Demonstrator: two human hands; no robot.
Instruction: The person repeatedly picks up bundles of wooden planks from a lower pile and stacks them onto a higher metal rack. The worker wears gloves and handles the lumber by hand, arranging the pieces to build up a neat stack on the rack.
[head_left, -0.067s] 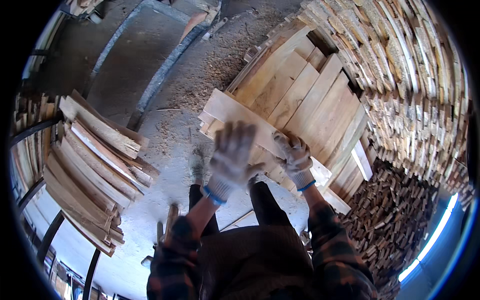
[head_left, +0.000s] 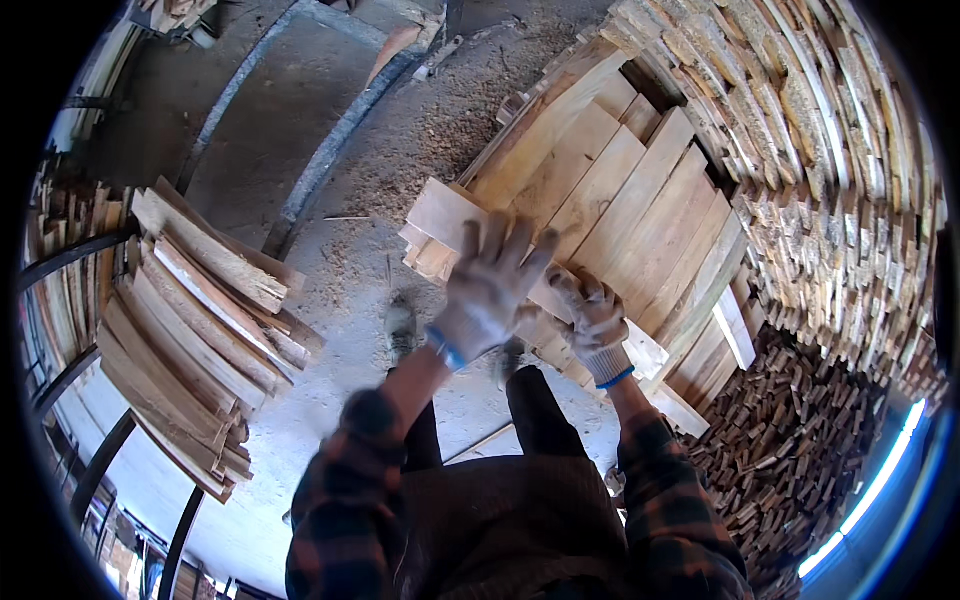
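Observation:
A pale wooden board [head_left: 441, 207] lies crosswise over the near end of a stack of planks. My left hand [head_left: 492, 285], in a grey work glove with a blue cuff edge, is open over this board with its fingers spread. Whether its palm touches the wood is hidden. Closer to the board's right end, my right hand [head_left: 597, 325], gloved alike, has its fingers bent around the board. Beneath and beyond it, the planks [head_left: 625, 210] lie side by side in a layer.
More boards [head_left: 200, 310] rest on a dark metal rack at the left. Tall stacks of wood [head_left: 790, 120] stand at the right above a heap of small blocks [head_left: 790, 410]. A metal frame [head_left: 310, 180] lies on the floor at the far left, beside scattered wood chips [head_left: 430, 135].
My left hand has moved right and slightly away from me across the board, its fingers spreading wider. The right hand stays at the same part of the board.

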